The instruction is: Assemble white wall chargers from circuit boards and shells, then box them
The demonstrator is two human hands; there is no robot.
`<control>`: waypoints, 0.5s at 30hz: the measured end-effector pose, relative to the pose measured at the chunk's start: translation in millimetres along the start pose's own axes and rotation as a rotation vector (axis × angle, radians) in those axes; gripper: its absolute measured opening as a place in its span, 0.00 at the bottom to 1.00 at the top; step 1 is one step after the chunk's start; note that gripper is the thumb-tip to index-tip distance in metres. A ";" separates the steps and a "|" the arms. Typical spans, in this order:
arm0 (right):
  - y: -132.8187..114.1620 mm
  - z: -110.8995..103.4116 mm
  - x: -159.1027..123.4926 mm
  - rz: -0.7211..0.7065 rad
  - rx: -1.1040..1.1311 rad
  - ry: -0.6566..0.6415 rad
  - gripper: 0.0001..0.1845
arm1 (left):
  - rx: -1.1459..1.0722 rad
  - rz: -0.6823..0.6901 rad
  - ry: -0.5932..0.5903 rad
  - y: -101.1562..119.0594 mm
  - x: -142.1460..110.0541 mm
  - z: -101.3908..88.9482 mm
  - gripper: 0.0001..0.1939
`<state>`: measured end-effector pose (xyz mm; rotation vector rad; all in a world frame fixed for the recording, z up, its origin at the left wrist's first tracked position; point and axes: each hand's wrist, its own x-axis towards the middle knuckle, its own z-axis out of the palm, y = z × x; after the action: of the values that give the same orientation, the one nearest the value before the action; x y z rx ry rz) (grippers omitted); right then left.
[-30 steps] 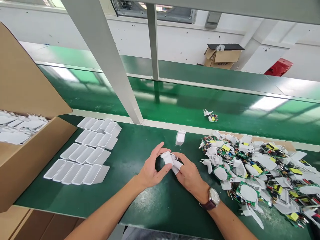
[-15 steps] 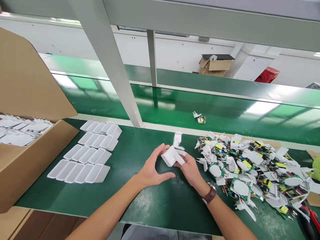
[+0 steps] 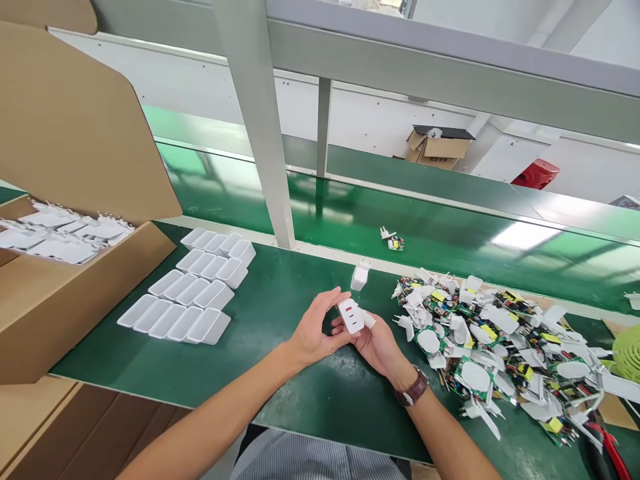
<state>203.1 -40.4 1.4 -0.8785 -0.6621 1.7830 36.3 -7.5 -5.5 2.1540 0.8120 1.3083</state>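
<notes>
Head view: grips a white charger (image 3: 350, 319) in the right hand (image 3: 380, 347), just above the counter (image 3: 290, 287) and near the middle of the scene. Keeps the right fingers closed behind and around the charger, with a red port and two dark slots turned up toward the camera. Curves the left hand (image 3: 315, 330) around the charger's left side, thumb below and fingers above; cannot tell a grip from a light touch there. Wears a watch (image 3: 413, 392) with a brown strap on the right wrist.

Shows just beyond the hands an upright white block (image 3: 361, 277) on the counter. Displays to the left staggered rows of open white shells (image 3: 191, 291), side by side, and farther left a cardboard box (image 3: 90, 313) with white parts (image 3: 70, 237) inside. Presents to the right a heaped pile of circuit boards and white pieces (image 3: 480, 340), with pliers (image 3: 613, 447) at the near right corner. Reveals on the green strip beyond the counter a single board with a plug (image 3: 391, 241).
</notes>
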 end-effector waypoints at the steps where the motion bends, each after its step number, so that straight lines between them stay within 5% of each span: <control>1: 1.7 -0.7 0.6 -0.035 -0.050 0.039 0.24 | 0.016 0.010 -0.004 0.8 0.1 -1.6 0.46; 5: 6.1 -4.7 -0.1 -0.366 -0.542 0.288 0.21 | 0.081 -0.022 -0.072 4.0 1.2 -12.5 0.43; 8: 7.2 -7.9 -2.6 -0.520 -0.972 0.332 0.18 | 0.017 -0.098 -0.135 2.8 3.7 -20.0 0.39; 13: 11.1 -13.0 3.5 -0.425 -1.007 0.182 0.41 | -0.076 -0.018 -0.230 -1.0 13.5 -21.6 0.19; 15: 12.9 -16.4 9.3 -0.353 -0.980 0.064 0.45 | -0.087 0.016 -0.269 0.6 17.6 -24.1 0.18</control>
<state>207.3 -35.6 -20.5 -1.3308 -1.5924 1.0531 21.1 6.9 15.8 2.2082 0.6184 1.0114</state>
